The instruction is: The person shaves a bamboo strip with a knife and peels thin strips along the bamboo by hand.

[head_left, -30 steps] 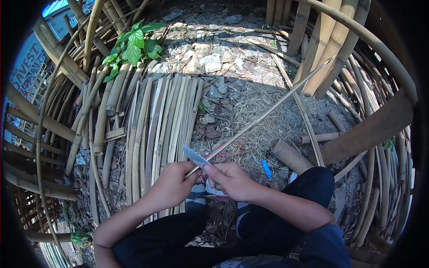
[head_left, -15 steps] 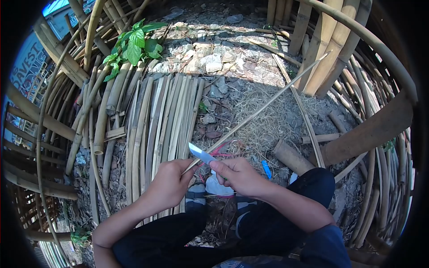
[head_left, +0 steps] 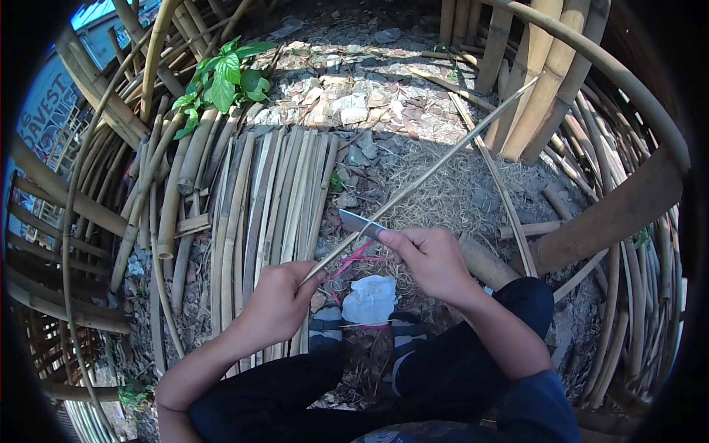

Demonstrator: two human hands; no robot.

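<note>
My left hand (head_left: 278, 301) is closed round the near end of a long bamboo strip (head_left: 436, 166), which slants up and away to the right. In my right hand (head_left: 434, 262) is a knife (head_left: 360, 224), its handle hidden by my fingers. The blade lies across the strip, a short way beyond my left hand. A row of split bamboo strips (head_left: 269, 192) lies on the ground to the left of the held strip. Below my hands are a white scrap (head_left: 369, 299) and some pink string (head_left: 356, 258).
Fine shavings (head_left: 436, 199) cover the ground ahead. Thick bamboo posts (head_left: 550, 81) stand at the far right, and a large bamboo pole (head_left: 605, 218) leans nearer. More poles are stacked at both sides. A leafy plant (head_left: 225, 77) grows at the far left.
My right hand has moved the knife away from my left hand, up along the strip to the right. The white scrap below shows more fully. My left hand has hardly moved.
</note>
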